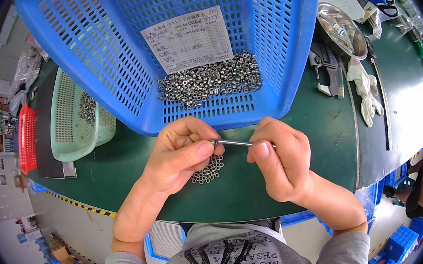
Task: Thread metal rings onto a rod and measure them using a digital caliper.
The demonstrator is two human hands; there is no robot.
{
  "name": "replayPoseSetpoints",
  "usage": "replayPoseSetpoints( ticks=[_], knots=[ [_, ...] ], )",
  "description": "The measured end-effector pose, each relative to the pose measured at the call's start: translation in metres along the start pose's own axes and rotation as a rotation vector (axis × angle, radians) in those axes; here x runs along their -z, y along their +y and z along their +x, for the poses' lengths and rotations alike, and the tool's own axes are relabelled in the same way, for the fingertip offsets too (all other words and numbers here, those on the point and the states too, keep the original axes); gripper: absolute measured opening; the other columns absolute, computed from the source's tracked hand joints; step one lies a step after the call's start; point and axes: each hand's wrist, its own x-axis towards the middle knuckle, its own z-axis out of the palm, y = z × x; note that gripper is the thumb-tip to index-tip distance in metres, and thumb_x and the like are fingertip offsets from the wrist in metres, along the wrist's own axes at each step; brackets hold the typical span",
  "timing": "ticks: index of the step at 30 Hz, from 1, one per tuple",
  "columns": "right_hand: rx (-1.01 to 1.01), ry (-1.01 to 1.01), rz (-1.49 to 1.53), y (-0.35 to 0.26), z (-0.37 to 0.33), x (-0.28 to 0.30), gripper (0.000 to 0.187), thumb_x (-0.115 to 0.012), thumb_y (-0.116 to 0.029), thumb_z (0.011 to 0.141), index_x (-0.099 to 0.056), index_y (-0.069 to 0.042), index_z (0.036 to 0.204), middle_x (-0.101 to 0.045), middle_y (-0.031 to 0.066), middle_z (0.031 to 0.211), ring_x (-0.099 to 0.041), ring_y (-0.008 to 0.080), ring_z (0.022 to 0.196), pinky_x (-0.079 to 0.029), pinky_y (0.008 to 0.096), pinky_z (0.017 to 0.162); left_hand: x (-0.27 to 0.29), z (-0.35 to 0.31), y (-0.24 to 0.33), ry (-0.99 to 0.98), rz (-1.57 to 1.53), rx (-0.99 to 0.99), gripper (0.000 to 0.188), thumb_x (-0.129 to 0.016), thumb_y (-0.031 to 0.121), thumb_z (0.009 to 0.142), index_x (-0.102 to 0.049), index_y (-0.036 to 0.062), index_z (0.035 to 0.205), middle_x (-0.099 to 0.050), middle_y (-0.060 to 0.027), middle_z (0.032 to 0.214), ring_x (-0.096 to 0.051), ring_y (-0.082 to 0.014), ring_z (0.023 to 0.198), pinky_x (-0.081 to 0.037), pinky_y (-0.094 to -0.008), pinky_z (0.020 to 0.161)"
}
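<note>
My left hand (pixel 175 154) pinches a small metal nut (pixel 214 142) between thumb and fingertips. A thin, straight metal rod (pixel 236 143) reaches from that nut across to my right hand (pixel 285 163), whose fingers are closed around its other end. Whether the rod's tip sits inside the nut or just meets it, I cannot tell. Under my hands, several similar nuts (pixel 210 172) lie in a flat cluster on the green table (pixel 246 197). Just beyond stands a large blue perforated basket (pixel 134 85), with a heap of nuts (pixel 211 83) and a written paper card (pixel 187 39) inside.
To the left are a pale green basket (pixel 69 140) holding small metal parts and a red basket (pixel 26 138). On the right lie a metal bowl (pixel 360 49), a micrometer (pixel 326 67) and a white glove (pixel 365 91). Another person (pixel 416 192) is at the far right.
</note>
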Motion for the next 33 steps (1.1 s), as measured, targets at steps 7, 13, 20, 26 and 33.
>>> replayPoseSetpoints(
  ticks=[7, 13, 20, 26, 33],
  knots=[
    [-0.052, -0.036, 0.065, 0.0, 0.0, 0.001, 0.011, -0.049, -0.007, 0.082, -0.05, -0.001, 0.072, -0.049, 0.0081, 0.059, -0.049, 0.0243, 0.047, -0.038, 0.0316, 0.041, 0.0, 0.0, -0.004, -0.032, -0.03, 0.013, 0.012, -0.056, 0.001, 0.078, -0.056, 0.0016, 0.091, -0.061, -0.0115, 0.081, -0.04, -0.0024, 0.049, -0.03, -0.0149, 0.042],
    [0.034, -0.038, -0.186, 0.001, 0.0, 0.001, 0.01, -0.056, -0.005, 0.074, -0.048, -0.002, 0.069, -0.048, 0.008, 0.058, -0.047, 0.0232, 0.042, -0.035, 0.0321, 0.036, -0.006, 0.002, -0.004, 0.044, 0.121, -0.102, 0.014, -0.057, -0.004, 0.076, -0.055, -0.0014, 0.089, -0.06, -0.0113, 0.083, -0.057, -0.0103, 0.068, -0.046, -0.0187, 0.061],
    [0.179, -0.118, -0.369, -0.005, 0.004, 0.004, 0.014, -0.059, -0.007, 0.071, -0.046, -0.004, 0.066, -0.045, 0.0064, 0.058, -0.045, 0.0226, 0.04, -0.034, 0.032, 0.035, 0.004, 0.0, -0.007, 0.002, 0.1, -0.091, 0.014, -0.057, -0.007, 0.074, -0.056, -0.0021, 0.087, -0.059, -0.0118, 0.083, -0.057, -0.0107, 0.071, -0.046, -0.0193, 0.063],
    [0.084, -0.193, -0.238, -0.004, -0.005, -0.004, 0.014, -0.058, -0.007, 0.071, -0.046, -0.005, 0.065, -0.044, 0.0058, 0.057, -0.046, 0.0228, 0.041, -0.036, 0.0317, 0.036, 0.001, -0.003, -0.017, -0.124, 0.273, -0.148, 0.017, -0.059, -0.009, 0.071, -0.056, -0.0018, 0.086, -0.057, -0.0103, 0.087, -0.046, -0.0023, 0.059, -0.038, -0.0162, 0.054],
    [0.05, 0.026, -0.017, -0.002, 0.004, 0.01, 0.008, -0.052, -0.004, 0.075, -0.05, -0.002, 0.068, -0.047, 0.008, 0.056, -0.045, 0.0245, 0.043, -0.035, 0.0326, 0.039, -0.001, -0.002, -0.005, -0.005, 0.159, -0.099, 0.016, -0.056, -0.003, 0.071, -0.05, 0.0025, 0.084, -0.053, -0.0085, 0.082, -0.042, -0.0043, 0.056, -0.036, -0.0178, 0.049]
  ],
)
